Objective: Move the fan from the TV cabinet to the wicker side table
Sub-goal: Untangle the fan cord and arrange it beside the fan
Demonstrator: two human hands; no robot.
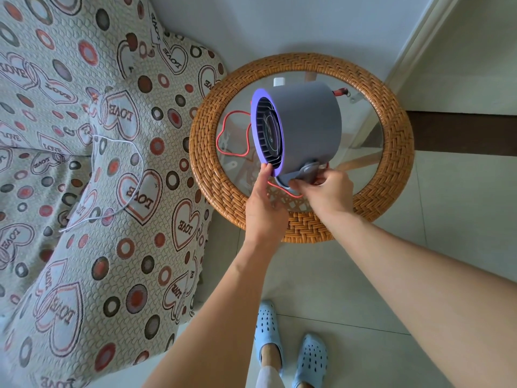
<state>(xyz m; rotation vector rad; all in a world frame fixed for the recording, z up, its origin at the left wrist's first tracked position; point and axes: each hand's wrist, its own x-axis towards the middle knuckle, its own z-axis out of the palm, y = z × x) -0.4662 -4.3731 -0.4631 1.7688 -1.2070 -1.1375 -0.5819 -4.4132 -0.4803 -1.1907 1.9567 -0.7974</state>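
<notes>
Right hand (324, 191) grips fan (307, 127), partly hiding its base.

Operator: How does the fan (307, 127) stand?
Inspector: You have it over the glass top of the round wicker side table (207, 169), toward your near edge. Grey drum body, purple front ring, dark grille facing left, grey stand underneath, red cord (217, 141) trailing. Contact with the glass: cannot be confirmed.
</notes>
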